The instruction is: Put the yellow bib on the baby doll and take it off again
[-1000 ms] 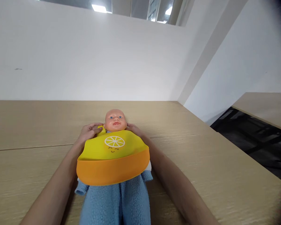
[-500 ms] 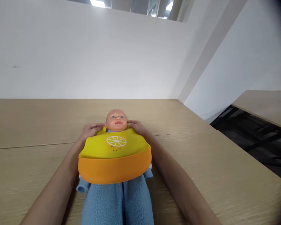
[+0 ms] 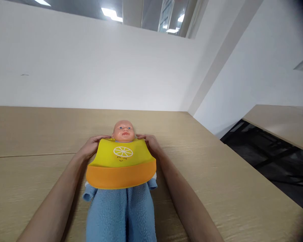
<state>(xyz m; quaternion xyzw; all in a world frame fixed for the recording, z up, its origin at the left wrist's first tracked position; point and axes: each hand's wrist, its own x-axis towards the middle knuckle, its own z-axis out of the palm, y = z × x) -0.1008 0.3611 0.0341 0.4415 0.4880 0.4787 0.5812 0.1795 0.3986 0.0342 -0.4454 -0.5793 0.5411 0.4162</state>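
At lower centre, the bib is lying over the chest of the doll on the tabletop. L hand and R hand are resting part-curled by its neck ends; can't tell if either grip is pinching. Prob. step: fitting at neck; next move's calling for lining up ends. Orange pocket is curving fwd, contents hidden.

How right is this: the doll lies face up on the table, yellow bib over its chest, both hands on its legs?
One slip: in the head view, the left hand and right hand are beside the doll's head, not its legs; the rest stands.
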